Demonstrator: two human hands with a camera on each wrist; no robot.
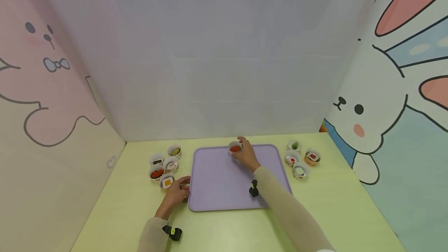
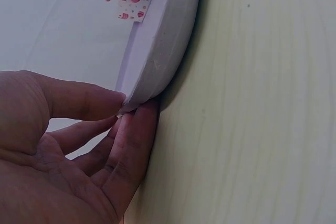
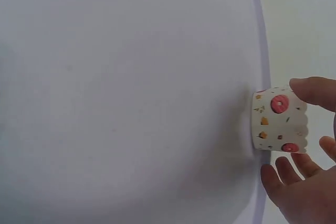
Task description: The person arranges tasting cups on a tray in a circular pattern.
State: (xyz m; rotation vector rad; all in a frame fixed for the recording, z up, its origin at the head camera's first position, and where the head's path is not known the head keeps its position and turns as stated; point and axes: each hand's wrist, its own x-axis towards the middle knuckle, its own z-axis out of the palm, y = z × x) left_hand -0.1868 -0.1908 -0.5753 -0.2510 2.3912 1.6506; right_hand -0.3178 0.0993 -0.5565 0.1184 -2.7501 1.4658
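Observation:
A lilac rectangular tray (image 1: 220,186) lies in the middle of the table. At its left edge my left hand (image 1: 176,194) pinches the rim, thumb on top and fingers beneath, as the left wrist view shows on the tray's side (image 2: 167,45). By the tray's far edge, my right hand (image 1: 248,156) holds a small paper cup with red contents (image 1: 235,149) between thumb and fingers. The right wrist view shows the cup's white wall (image 3: 280,121), printed with pink rings and small orange marks, standing at the tray's rim.
Left of the tray stands a cluster of several similar cups, among them one with red filling (image 1: 157,174) and one with a yellow square (image 1: 167,182). Several more, including one with green filling (image 1: 294,145), stand to the right. A white wall (image 1: 224,69) rises behind the table.

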